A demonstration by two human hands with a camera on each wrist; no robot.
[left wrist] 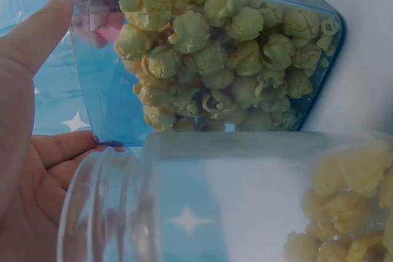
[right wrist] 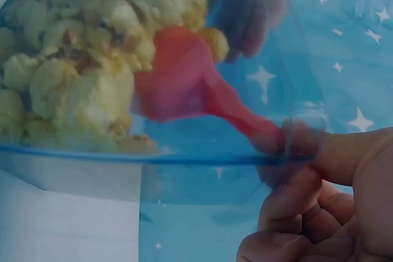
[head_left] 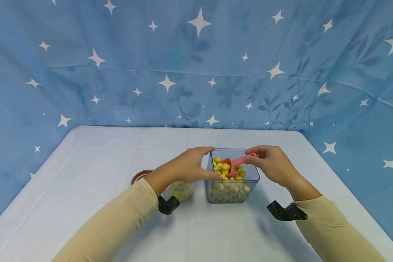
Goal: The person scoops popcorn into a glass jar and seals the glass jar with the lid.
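The clear, blue-tinted square plastic box [head_left: 253, 175] stands right of the middle of the white cloth-covered desk [head_left: 95, 182], short of its far edge. The left hand [head_left: 191, 169], its grip spread wide, clasps the box's left side, presumably to steady it. The right hand's [head_left: 273, 162] grip pinches the handle end of the red-pink plastic scoop [head_left: 237, 161], likely leaving its bowl free among yellow popcorn balls [head_left: 217, 168]. A clear round jar [head_left: 180, 190] sits just left, probably within scooping reach.
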